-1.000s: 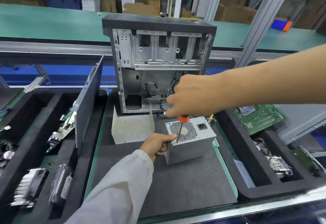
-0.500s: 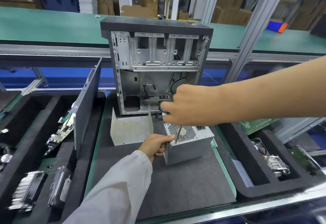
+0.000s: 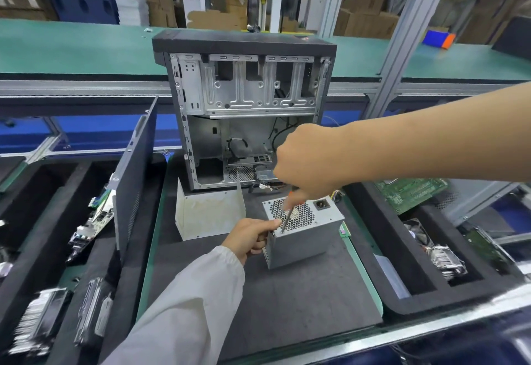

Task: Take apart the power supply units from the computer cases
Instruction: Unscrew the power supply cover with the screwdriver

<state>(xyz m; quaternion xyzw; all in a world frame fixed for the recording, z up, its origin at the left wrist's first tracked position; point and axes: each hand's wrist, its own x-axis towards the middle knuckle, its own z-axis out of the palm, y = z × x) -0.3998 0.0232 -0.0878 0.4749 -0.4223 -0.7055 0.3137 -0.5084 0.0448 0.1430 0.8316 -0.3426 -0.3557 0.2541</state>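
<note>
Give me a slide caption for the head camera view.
Left hand steadies power supply unit while right hand drives screwdriver into its corner.

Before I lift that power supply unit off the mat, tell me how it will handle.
The power supply unit is a sheet-metal box, so probably rigid and heavy for its size. It stands on a flat face, so it should not roll. The left hand grips its corner while the right hand drives a screwdriver; edges may be sharp.

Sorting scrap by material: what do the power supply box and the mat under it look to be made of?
Power supply box: seemingly sheet metal, matte grey, with sharp folded edges and a punched honeycomb grille. Mat: probably dark grey foam or rubber, dull, with a soft, faintly grainy surface; the picture cannot settle which.
</note>
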